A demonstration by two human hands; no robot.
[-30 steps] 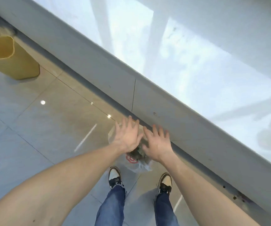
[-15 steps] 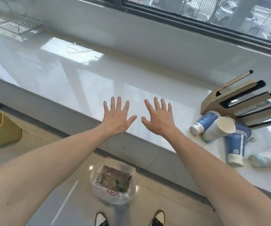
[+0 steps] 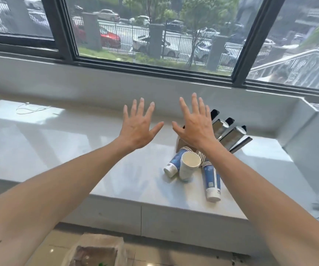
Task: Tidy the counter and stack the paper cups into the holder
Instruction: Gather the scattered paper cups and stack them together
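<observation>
Several blue-and-white paper cups lie tipped over on the white counter (image 3: 78, 150). One white cup (image 3: 189, 166) shows its open mouth, a blue cup (image 3: 174, 164) lies to its left, and a longer blue cup stack (image 3: 211, 181) lies to its right. Behind them the cup holder (image 3: 229, 135), brown with mirrored slats, lies on its side, partly hidden by my right hand. My left hand (image 3: 138, 125) and my right hand (image 3: 194, 124) are raised above the counter, palms down, fingers spread, holding nothing.
A white cable (image 3: 30, 109) lies on the counter at the far left. A dark-framed window (image 3: 154, 70) runs along the back wall. A bin lined with a plastic bag (image 3: 97, 250) stands on the floor below the counter edge.
The view has tilted up from the floor and bin to the counter and window. Both open hands rose with it and now sit over the counter near the cups.
</observation>
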